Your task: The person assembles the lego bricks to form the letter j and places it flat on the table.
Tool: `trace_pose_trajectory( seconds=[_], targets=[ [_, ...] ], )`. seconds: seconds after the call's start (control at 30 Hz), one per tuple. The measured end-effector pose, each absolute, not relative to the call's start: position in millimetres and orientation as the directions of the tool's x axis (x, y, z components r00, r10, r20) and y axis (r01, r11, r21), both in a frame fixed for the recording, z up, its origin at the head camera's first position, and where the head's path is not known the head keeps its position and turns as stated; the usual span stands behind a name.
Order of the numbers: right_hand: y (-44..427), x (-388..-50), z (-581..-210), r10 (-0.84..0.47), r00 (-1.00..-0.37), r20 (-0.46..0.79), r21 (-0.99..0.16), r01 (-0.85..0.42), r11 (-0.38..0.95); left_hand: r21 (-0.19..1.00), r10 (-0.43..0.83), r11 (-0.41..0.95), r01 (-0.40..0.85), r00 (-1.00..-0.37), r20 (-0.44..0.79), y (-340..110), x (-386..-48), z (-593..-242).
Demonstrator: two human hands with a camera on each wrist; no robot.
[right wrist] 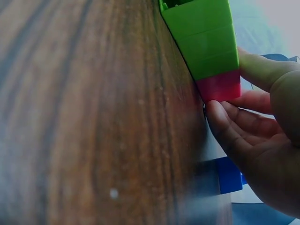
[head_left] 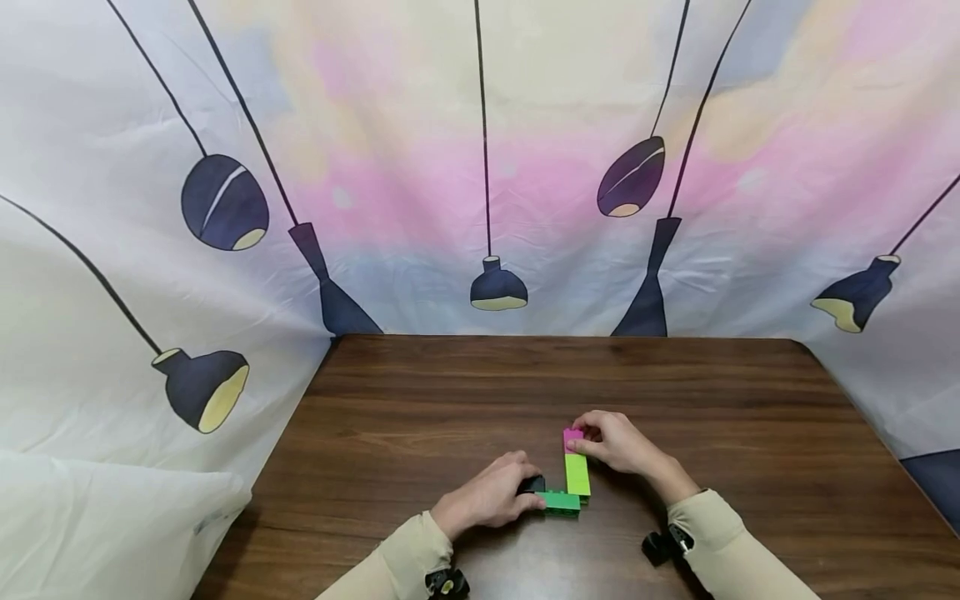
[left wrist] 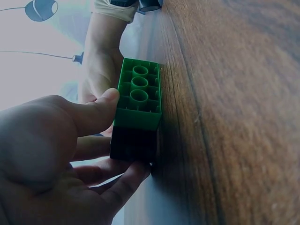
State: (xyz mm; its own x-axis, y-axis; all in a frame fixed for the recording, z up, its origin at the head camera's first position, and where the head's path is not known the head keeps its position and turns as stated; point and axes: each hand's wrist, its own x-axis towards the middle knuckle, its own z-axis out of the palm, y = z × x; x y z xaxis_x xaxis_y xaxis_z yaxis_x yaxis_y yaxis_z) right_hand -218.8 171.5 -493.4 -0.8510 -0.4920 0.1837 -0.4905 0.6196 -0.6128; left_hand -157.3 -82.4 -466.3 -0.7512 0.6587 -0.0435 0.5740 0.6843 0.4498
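Observation:
My left hand (head_left: 487, 493) grips a green toy building brick (head_left: 561, 504) and a black brick (head_left: 533, 483) joined end to end. In the left wrist view the green brick (left wrist: 139, 86) shows its hollow underside, with the thumb on its side and fingers against the black brick (left wrist: 133, 143). A lime-green stack of bricks (head_left: 577, 475) lies at an angle by the green brick's right end; whether they join cannot be told. At its far end is a pink brick (head_left: 572, 435), pinched by my right hand (head_left: 615, 442). The right wrist view shows thumb and fingers around the pink brick (right wrist: 219, 86).
Brown wood-grain table (head_left: 420, 400) lies under the bricks. A blue block (right wrist: 229, 176) appears partly behind the right hand in the right wrist view. Lamp-printed cloth (head_left: 420, 167) hangs beyond the table. White cloth (head_left: 112, 525) bulges at the left edge.

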Motion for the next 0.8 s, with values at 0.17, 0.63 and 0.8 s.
trace_pose_trajectory(
  seconds=[0.17,0.63,0.8],
  targets=[
    [170.8,-217.6,-492.5,-0.490,-0.858,0.153,-0.615,-0.471,0.632,0.454,0.664,0.685,0.570,-0.745,-0.066,-82.9,-157.5,-466.8],
    [167.3,-215.5,-494.7,-0.460,-0.883,0.097,-0.611,-0.417,0.673,0.445,0.683,0.673,0.591,-0.727,-0.068,-85.3,-156.0,-470.1],
    [168.1,-218.2,-490.4,-0.444,-0.885,0.139,-0.610,-0.430,0.666,0.440,0.681,0.671,0.597,-0.731,-0.048,-84.9,-158.9,-467.1]
  ],
)
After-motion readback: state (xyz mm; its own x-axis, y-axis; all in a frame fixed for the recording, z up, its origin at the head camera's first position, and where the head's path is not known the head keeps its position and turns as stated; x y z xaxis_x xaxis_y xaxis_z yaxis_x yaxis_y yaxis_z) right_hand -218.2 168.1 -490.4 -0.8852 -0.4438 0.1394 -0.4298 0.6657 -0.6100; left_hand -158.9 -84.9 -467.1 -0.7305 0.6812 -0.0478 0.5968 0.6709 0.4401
